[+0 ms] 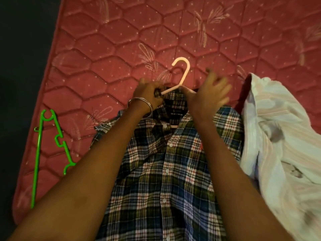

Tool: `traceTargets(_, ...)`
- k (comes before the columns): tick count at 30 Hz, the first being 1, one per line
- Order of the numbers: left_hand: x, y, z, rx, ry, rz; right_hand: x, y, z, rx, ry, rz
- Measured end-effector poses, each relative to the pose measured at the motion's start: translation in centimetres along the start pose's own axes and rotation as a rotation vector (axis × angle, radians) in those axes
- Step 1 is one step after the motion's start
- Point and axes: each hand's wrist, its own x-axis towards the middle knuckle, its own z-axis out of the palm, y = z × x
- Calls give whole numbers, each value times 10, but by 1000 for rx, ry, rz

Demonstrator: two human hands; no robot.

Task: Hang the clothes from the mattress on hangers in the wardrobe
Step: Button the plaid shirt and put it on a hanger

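So the plaid shirt is lying flat on the pink mattress, buttons up, with a pink hanger tucked in at the collar and its hook poking out past the top. Left hand is pinching the collar right at the hanger arm, right hand is blurry with fingers spread, holding nothing. A green hanger sits off to the left, and a white striped shirt is crumpled on the right
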Motion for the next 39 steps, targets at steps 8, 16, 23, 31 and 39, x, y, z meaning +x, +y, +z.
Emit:
traceTargets(8,8,16,2,166,83,-20,-42,37,3,239,282,-212)
traceTargets(16,2,18,5,87,283,173,-78,74,26,1,56,-579)
traceTargets(23,-10,2,14,351,460,-97,-85,95,14,450,63,-247)
traceTargets(31,-147,-11,89,284,191,141,-152,105,31,23,-292,-356)
traceTargets(39,-204,-48,104,304,-116,18,-172,131,23,-415,-472,-507)
